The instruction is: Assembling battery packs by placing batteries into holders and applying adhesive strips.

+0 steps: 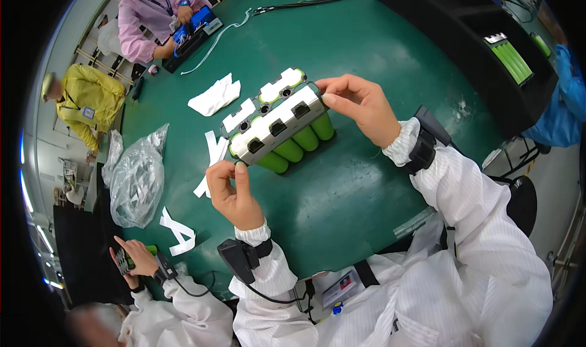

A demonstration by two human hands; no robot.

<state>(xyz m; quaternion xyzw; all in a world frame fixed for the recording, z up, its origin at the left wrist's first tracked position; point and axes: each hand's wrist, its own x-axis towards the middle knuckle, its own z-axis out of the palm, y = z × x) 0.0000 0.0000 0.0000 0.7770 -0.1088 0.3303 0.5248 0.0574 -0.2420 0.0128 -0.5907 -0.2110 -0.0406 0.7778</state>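
A battery pack (289, 120) of green cylindrical cells, with pale metal strips and a black holder along its top, is tilted on the green table in front of me. My left hand (234, 194) pinches its near left end between thumb and fingertips. At the far right end, my right hand (363, 109) grips the pack's corner with thumb and index finger. Whether a small part sits between the fingertips is too fine to make out. The pack's green cells (292, 150) show below the strip on the side facing me.
Left of the pack lie a crumpled white cloth (215, 95), white paper strips (178, 232) and a clear plastic bag (139, 179). A black shelf (439, 26) holding green cells (511, 61) stands at right. Co-workers handle a blue pack (200, 18) and green cells (151, 249).
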